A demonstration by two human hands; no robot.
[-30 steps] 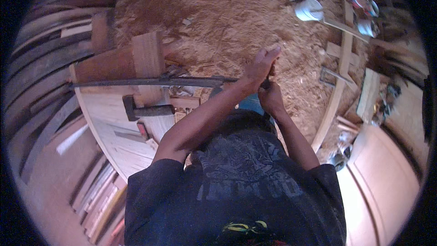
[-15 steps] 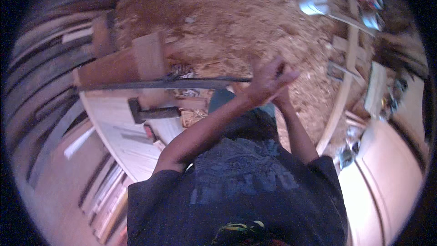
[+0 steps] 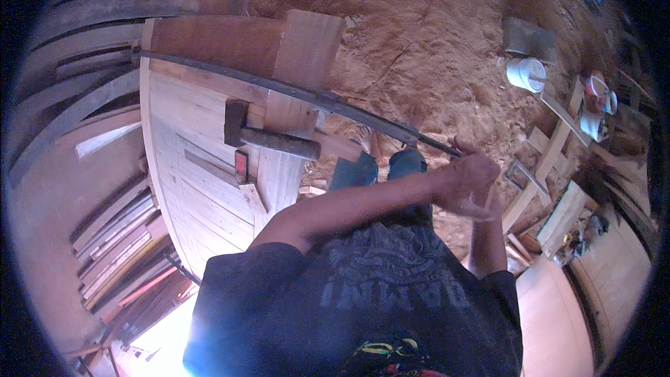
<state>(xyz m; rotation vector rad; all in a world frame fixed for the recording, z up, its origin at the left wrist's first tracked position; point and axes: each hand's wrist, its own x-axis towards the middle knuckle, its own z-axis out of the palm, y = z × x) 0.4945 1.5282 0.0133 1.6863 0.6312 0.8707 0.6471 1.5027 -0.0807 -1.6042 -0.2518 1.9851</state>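
A long dark metal bar clamp (image 3: pixel 328 102) lies slanted across a pale wooden panel (image 3: pixel 202 188), its near-right end reaching my hands. Stretched across my body, my left hand (image 3: pixel 466 180) is closed beside that end, its fingers curled. What it grips is hidden. My right hand (image 3: pixel 490 201) sits behind and under the left one, mostly covered, so its fingers cannot be made out. On the panel rests a mallet (image 3: pixel 283 143) with a dark block head. Close to it lie a small red-and-dark block (image 3: pixel 241 165) and a short wood offcut (image 3: pixel 252 199).
An upright-grained board (image 3: pixel 307 49) crosses the panel's far side. Wood shavings cover the floor (image 3: pixel 419 42). White buckets (image 3: pixel 525 75) and timber strips (image 3: pixel 551 146) stand at the right. Stacked planks (image 3: pixel 112 10) line the left. My bare foot (image 3: pixel 368 141) shows beneath the clamp.
The view has turned, so the panel and clamp now slope down to the right. My hands appear farther right and lower, still together at the clamp's end.
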